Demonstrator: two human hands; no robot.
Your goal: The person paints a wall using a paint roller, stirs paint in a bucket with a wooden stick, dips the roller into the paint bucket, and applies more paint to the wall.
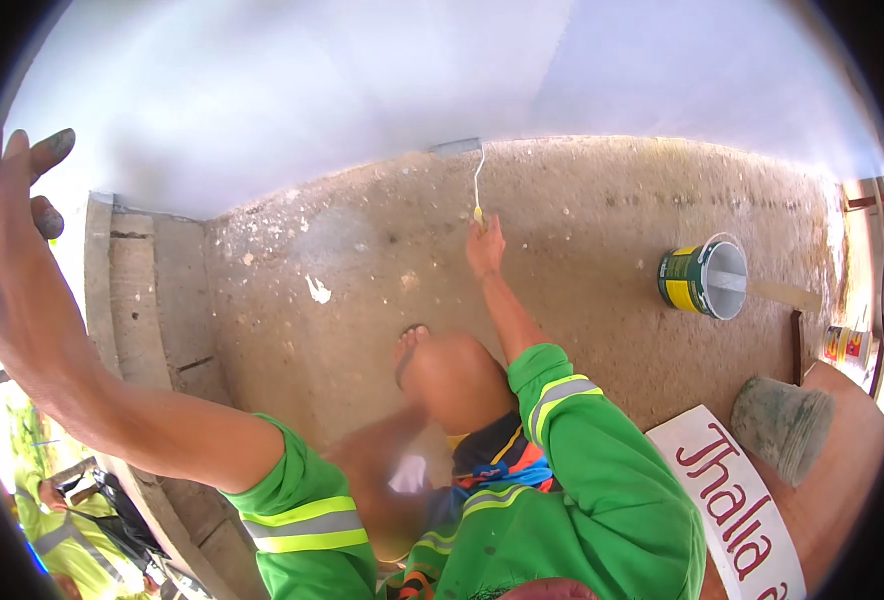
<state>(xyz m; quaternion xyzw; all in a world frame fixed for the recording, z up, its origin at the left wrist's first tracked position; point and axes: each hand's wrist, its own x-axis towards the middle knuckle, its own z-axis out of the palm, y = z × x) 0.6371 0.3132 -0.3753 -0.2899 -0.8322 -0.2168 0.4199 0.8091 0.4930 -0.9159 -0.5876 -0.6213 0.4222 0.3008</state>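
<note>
My right hand (485, 246) is wrapped round the yellow handle of a paint roller (478, 190). The roller's grey head lies against the bottom edge of the white wall (362, 80), where the wall meets the rough floor. On the far left my left hand (12, 225) is raised beside the wall, fingers apart, with grey stains on the fingertips and nothing in it. A green and yellow paint bucket (682, 280) with grey paint inside stands on the floor to the right of the roller.
A flat stick (784, 295) lies beside the paint bucket. At the lower right are a dirty grey bucket (784, 425), a lettered white sign (727, 500) and a small colourful tub (847, 345). Concrete blocks (177, 290) line the left. A person in a yellow vest (77, 535) is at the lower left.
</note>
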